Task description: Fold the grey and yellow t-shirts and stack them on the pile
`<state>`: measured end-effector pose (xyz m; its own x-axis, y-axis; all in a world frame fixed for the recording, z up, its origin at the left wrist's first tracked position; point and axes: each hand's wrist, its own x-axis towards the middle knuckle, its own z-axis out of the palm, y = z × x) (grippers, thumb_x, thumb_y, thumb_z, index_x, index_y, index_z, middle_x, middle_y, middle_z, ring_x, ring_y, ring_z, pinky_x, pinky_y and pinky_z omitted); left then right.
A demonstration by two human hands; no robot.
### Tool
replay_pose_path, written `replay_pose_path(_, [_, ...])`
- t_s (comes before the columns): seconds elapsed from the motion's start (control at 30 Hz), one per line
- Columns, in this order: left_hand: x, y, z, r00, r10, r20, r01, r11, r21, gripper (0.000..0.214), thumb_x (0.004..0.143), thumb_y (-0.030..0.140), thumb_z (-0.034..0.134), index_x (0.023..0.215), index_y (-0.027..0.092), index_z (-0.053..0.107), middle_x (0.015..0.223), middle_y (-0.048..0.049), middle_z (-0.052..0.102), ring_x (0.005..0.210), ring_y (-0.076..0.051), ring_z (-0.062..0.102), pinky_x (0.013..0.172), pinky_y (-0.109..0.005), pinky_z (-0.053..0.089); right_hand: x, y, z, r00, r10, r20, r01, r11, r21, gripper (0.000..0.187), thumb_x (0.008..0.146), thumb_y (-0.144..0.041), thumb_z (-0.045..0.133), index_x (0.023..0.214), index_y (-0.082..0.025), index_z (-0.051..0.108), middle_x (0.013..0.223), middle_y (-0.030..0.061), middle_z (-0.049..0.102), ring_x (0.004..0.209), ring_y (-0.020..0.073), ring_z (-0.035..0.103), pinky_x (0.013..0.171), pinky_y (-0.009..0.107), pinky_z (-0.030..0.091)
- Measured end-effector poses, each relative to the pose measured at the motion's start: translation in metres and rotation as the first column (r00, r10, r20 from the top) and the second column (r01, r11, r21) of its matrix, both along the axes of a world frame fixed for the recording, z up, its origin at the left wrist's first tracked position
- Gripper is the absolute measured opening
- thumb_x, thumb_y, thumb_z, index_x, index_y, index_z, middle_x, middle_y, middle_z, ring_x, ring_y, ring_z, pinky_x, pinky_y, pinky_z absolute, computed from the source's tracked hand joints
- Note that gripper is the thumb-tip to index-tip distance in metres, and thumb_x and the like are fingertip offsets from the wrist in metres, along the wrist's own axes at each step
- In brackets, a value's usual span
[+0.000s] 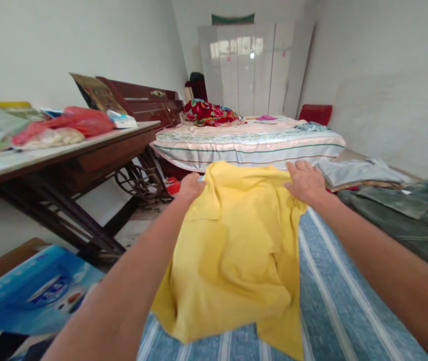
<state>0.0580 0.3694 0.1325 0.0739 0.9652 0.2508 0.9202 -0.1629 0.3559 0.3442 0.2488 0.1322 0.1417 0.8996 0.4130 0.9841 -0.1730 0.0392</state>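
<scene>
Left hand [192, 186] grips 1 upper edge of yellow shirt [242, 240], right hand [306, 183] grips the other; shirt's over blue striped sheet [334, 286], green garment [398, 213] right.

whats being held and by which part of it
A yellow cloth garment, by its far corners: one in the left hand, one in the right hand.

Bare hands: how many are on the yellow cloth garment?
2: bare left hand at the far left corner of the yellow cloth garment, bare right hand at its far right corner. No others show.
</scene>
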Motion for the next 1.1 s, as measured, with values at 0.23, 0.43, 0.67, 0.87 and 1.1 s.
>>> replay_pose_path(0.23, [-0.09,-0.105,-0.091,0.976,-0.029,-0.216,-0.006,0.987,-0.163,0.033,0.077,0.03,0.049,0.102,0.014,0.062,0.113,-0.0124,0.062,0.108,-0.024,0.056,0.094,-0.031,0.04,-0.017,-0.09,-0.098,0.982,0.01,-0.188,-0.087,0.909,-0.408,0.033,0.087,-0.039,0.042,0.101,-0.014,0.06,0.101,0.0135,0.062,0.1,0.0261,0.056,0.082,0.036,0.041])
replay_pose_path(0.43, [-0.146,-0.185,-0.109,0.959,0.191,-0.211,-0.227,0.96,-0.164,0.039,0.08,0.036,0.044,0.108,0.013,0.058,0.115,-0.0143,0.06,0.104,-0.024,0.06,0.089,-0.03,0.044,-0.043,-0.172,-0.126,0.939,0.074,-0.335,-0.205,0.905,-0.373,0.036,0.083,-0.046,0.045,0.09,-0.016,0.063,0.097,0.0118,0.061,0.104,0.0291,0.052,0.086,0.04,0.04])
replay_pose_path(0.67, [-0.146,-0.203,-0.101,0.928,0.366,0.075,-0.323,0.887,-0.33,0.023,0.072,0.037,0.056,0.086,0.018,0.057,0.062,-0.0024,0.061,0.065,-0.021,0.063,0.055,-0.027,0.044,-0.07,-0.194,-0.149,0.897,0.127,-0.423,-0.227,0.954,-0.194,0.023,0.077,-0.03,0.05,0.088,-0.015,0.064,0.103,0.0128,0.061,0.106,0.0285,0.052,0.09,0.04,0.04])
replay_pose_path(0.87, [-0.129,-0.217,-0.096,0.754,0.428,0.497,-0.133,0.842,-0.522,0.025,0.06,0.037,0.064,0.068,0.017,0.051,0.043,0.0069,0.045,0.033,-0.007,0.037,0.034,-0.018,0.022,-0.069,-0.19,-0.143,0.366,0.165,-0.916,-0.171,0.979,0.108,0.015,0.077,-0.033,0.049,0.073,-0.021,0.056,0.07,0.0015,0.061,0.071,0.0208,0.06,0.067,0.032,0.047])
replay_pose_path(1.1, [-0.122,-0.221,-0.058,0.382,0.456,0.804,0.065,0.854,-0.516,0.035,0.043,0.017,0.075,0.069,0.015,0.052,0.054,0.0032,0.056,0.038,-0.005,0.044,0.031,-0.013,0.02,-0.032,-0.207,-0.114,-0.446,0.115,-0.888,0.125,0.99,0.066,0.023,0.067,-0.036,0.069,0.081,-0.022,0.057,0.069,-0.0011,0.067,0.063,0.0197,0.065,0.056,0.029,0.052])
